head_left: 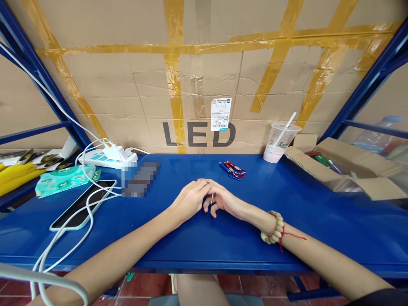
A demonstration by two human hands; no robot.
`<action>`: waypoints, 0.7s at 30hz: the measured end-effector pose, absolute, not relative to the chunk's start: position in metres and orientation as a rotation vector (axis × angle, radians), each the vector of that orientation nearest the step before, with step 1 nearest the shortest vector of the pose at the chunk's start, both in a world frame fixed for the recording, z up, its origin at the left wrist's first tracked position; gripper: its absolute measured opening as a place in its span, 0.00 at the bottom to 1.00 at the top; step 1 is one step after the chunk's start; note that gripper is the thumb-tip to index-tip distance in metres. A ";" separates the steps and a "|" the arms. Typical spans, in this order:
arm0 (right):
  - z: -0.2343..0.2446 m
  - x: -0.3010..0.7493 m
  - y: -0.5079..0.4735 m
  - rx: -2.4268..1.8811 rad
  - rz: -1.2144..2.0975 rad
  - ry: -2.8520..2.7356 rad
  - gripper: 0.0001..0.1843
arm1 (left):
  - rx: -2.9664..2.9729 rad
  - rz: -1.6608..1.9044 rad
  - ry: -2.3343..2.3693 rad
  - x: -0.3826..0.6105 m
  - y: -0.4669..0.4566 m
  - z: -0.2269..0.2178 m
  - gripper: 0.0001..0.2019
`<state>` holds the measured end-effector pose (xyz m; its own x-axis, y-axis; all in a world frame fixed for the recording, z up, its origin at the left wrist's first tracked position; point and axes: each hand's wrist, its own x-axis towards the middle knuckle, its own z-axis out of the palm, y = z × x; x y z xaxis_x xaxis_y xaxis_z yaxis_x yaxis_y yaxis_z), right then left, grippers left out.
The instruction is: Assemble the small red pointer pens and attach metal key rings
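My two hands meet at the middle of the blue shelf top (318, 212). My left hand (190, 198) lies curled over the fingers of my right hand (221, 199). A thin metal piece (211, 198) shows between the fingers; which hand pinches it I cannot make out. A bead bracelet (274, 228) with a red string is on my right wrist. Behind the hands lies a small bunch of red and blue key-ring items (232, 168).
A phone (83, 203) on a white cable lies at left, near a power strip (106, 158), a wipes pack (63, 178) and yellow items (14, 174). A plastic cup with straw (280, 142) and an open cardboard box (347, 172) stand at right. Taped cardboard (204, 76) walls the back.
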<state>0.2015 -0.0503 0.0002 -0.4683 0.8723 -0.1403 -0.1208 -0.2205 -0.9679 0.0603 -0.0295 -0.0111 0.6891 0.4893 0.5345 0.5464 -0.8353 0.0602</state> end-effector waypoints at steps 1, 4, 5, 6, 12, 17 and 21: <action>0.001 0.202 -0.050 -0.904 1.809 -1.268 0.20 | -2.778 -0.832 -0.847 0.060 -0.030 -0.011 0.12; 0.001 0.206 -0.050 -0.776 1.936 -1.106 0.06 | -2.769 -0.802 -0.827 0.059 -0.030 -0.010 0.13; 0.001 0.208 -0.049 -0.750 1.985 -1.057 0.05 | -2.780 -0.779 -0.817 0.059 -0.030 -0.009 0.13; 0.001 0.209 -0.049 -0.740 2.021 -1.019 0.06 | -2.798 -0.758 -0.808 0.058 -0.030 -0.008 0.13; 0.003 0.207 -0.050 -0.825 1.976 -1.000 0.12 | -2.958 -0.907 -0.831 0.056 -0.030 -0.006 0.11; -0.001 0.205 -0.050 -0.793 1.878 -1.123 0.12 | -3.117 -1.147 -1.030 0.057 -0.031 -0.002 0.06; -0.002 0.208 -0.050 -0.776 1.826 -1.271 0.13 | -3.165 -1.312 -1.348 0.058 -0.033 0.002 0.19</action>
<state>0.2079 -0.0497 -0.0021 -0.5224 0.8509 -0.0546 -0.2442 -0.2107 -0.9466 0.0582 -0.0329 0.0018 0.5149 0.7681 0.3808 0.4016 -0.6085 0.6844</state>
